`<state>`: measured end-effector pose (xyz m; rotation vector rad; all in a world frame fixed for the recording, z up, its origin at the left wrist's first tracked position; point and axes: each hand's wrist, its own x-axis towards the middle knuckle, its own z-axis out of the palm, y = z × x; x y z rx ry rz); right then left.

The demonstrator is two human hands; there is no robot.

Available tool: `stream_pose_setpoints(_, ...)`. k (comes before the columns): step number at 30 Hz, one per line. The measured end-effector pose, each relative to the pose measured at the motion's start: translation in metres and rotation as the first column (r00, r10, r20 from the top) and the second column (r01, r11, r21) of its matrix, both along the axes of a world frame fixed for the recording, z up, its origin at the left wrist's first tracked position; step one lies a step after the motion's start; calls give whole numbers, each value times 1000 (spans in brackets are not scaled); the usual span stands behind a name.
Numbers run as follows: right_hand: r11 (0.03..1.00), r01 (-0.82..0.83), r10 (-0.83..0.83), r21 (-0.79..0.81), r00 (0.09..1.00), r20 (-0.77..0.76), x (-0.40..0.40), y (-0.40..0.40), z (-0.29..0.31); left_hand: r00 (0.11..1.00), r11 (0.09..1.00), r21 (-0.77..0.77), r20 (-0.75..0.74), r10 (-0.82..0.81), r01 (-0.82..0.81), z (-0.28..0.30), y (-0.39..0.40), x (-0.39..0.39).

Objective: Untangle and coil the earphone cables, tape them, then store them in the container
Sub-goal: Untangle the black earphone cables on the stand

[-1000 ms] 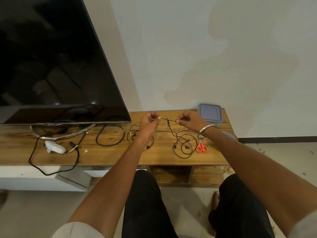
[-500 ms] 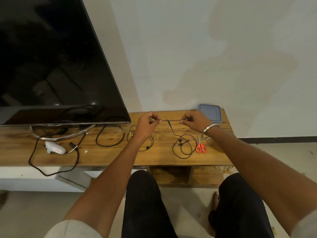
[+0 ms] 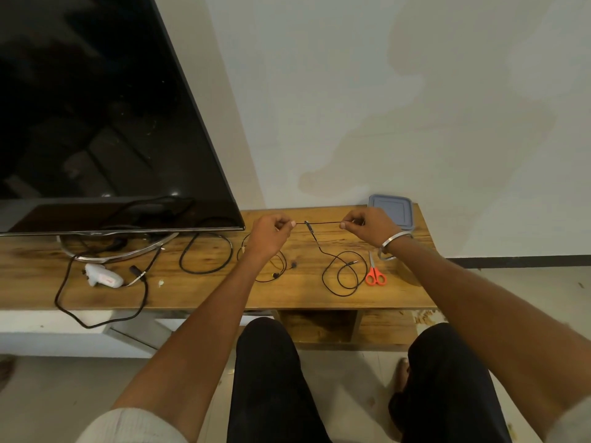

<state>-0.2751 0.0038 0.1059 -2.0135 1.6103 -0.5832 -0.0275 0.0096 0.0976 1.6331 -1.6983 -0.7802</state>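
A black earphone cable is stretched taut in the air between my left hand and my right hand, each pinching one of its branches. From the splitter near my left hand the rest of the cable drops to the wooden shelf and lies in loose loops. A second earphone cable lies under my left wrist, partly hidden. The grey lidded container stands at the back right, behind my right hand. Orange-handled scissors lie right of the loops.
A large black TV on a metal stand fills the left. A thick black cable loop and a white glue gun with its cord lie on the shelf's left part. My knees are below the shelf's front edge.
My hands have moved apart and a little up, pulling the held stretch of cable straight. The earbud that hung near the loops has shifted left, toward the second cable.
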Motion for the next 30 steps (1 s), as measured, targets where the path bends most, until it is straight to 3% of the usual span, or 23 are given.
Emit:
stream_pose_setpoints(3,999,-23,20,44,997,77,5,1,-1,999,981,193,-45,30,-21,3,2,-6)
stream_pose_setpoints(6,979,-82,35,184,969,245,12,8,6,973,920,392,-217,83,9,10,3,-14)
stream_pose_setpoints(9,927,-187,58,324,927,371,20,16,14,910,879,473,-390,140,68,19,5,-23)
stream_pose_setpoints(15,868,-324,197,376,920,338,38,20,14,809,877,474,-546,219,83,28,4,-38)
stream_pose_setpoints(20,842,-357,259,404,925,276,43,21,11,817,904,421,-546,188,73,29,3,-39)
stream_pose_setpoints(23,875,-289,203,388,947,247,37,17,10,859,911,405,-490,149,73,27,1,-34)
stream_pose_setpoints(26,968,-122,86,219,982,169,32,11,8,891,918,387,-442,103,87,24,-2,-30)
stream_pose_setpoints(28,997,-8,-6,74,981,194,32,7,6,899,919,380,-432,71,110,24,-2,-32)
stream_pose_setpoints(30,999,-9,-6,54,963,271,36,7,9,902,919,368,-430,36,139,24,0,-35)
